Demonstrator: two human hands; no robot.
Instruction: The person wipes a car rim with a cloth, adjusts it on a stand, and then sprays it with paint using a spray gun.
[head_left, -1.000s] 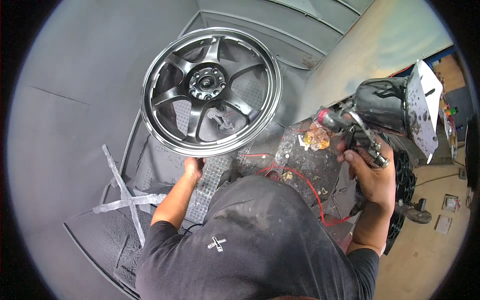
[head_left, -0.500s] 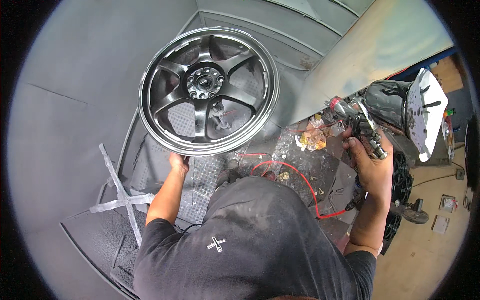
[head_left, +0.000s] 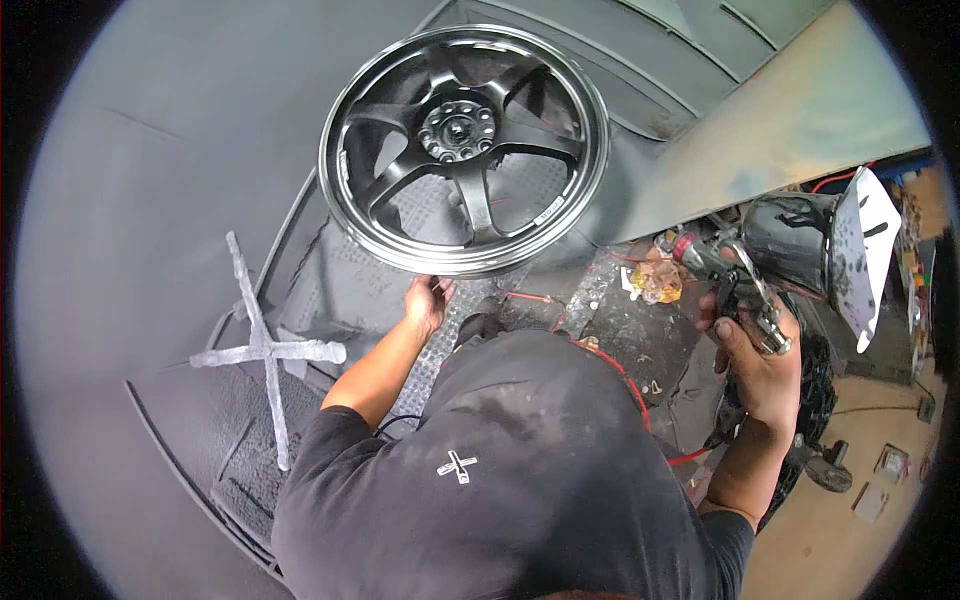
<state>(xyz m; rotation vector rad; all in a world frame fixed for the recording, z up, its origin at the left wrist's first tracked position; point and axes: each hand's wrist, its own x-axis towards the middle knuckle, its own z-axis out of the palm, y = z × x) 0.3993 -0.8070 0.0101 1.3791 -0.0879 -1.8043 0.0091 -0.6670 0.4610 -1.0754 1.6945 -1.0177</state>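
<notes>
Although a dark finish is already shown across the face of the wheel (head_left: pixel 458 130), its completion cannot be confirmed, since wet paint is not told from dry and the underside is hidden. The wheel is held up, tilted, ahead of the body and above the floor; by what it is carried cannot be made out. Along its rim (head_left: pixel 460 266) a bright sheen is seen, while the spokes look more muted; whether more coating is needed there can only be guessed. The hands are kept well apart. The left hand (head_left: pixel 428 303) is placed at the near edge of the wheel, its fingertips partly covered by the rim, so whether anything is gripped cannot be told. The spray gun (head_left: pixel 735 280) is clasped in the right hand (head_left: pixel 755 365), with its nozzle turned toward the wheel and a dark cup (head_left: pixel 790 235) mounted on it. No mist is visible between them, so the work is judged to be unfinished, with the gun not yet put down.
</notes>
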